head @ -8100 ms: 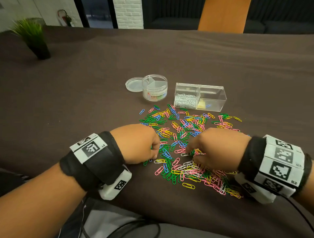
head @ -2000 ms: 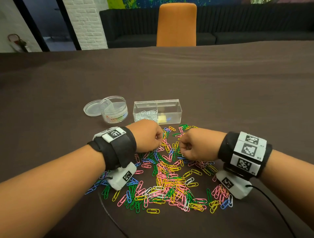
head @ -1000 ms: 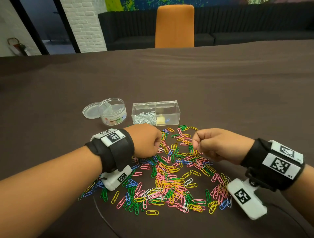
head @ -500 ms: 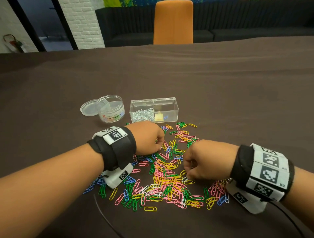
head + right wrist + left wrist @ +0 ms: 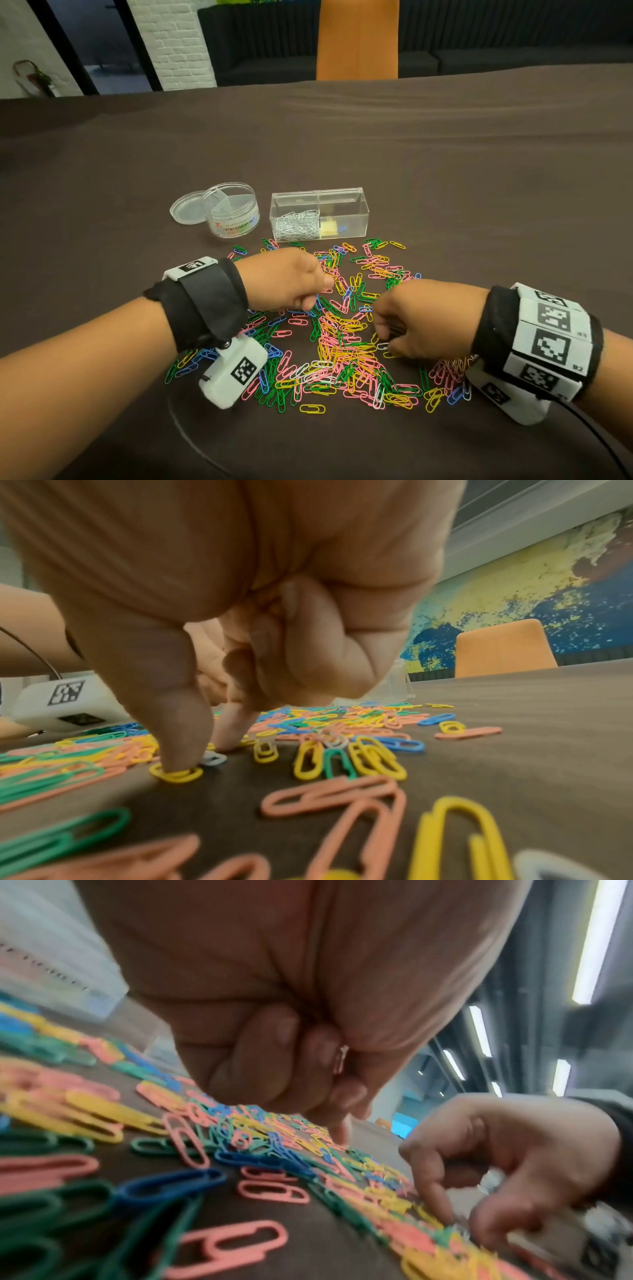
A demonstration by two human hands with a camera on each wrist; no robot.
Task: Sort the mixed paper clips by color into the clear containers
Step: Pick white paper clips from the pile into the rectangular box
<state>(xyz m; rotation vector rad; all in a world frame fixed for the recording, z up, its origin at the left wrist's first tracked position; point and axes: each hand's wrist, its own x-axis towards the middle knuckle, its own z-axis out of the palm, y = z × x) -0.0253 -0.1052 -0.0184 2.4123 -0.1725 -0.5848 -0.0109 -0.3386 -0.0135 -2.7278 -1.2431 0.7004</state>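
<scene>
Mixed paper clips (image 5: 346, 346) in pink, yellow, green, blue and white lie spread over the brown table. My left hand (image 5: 308, 298) hovers over the pile's far left as a fist. In the left wrist view a white clip (image 5: 342, 1056) shows between the curled fingers of my left hand (image 5: 308, 1069). My right hand (image 5: 382, 339) reaches down into the middle of the pile. Its thumb and forefinger (image 5: 209, 753) close on a white clip (image 5: 214, 758) that lies flat; the thumb tip also presses a yellow clip (image 5: 176, 774). The clear rectangular box (image 5: 352, 209) holds white clips (image 5: 296, 224) in its left compartment.
A round clear divided tub (image 5: 233, 209) stands left of the box, its lid (image 5: 186, 212) flat beside it. The box's right compartment holds a yellow block (image 5: 329, 228) and a blue clip. An orange chair (image 5: 358, 37) stands at the table's far side. A cable (image 5: 603, 442) trails from my right wrist.
My right hand came from the far side of the pile toward me and dropped its fingertips into the middle of the clips. The left fist has stayed closed in nearly the same place.
</scene>
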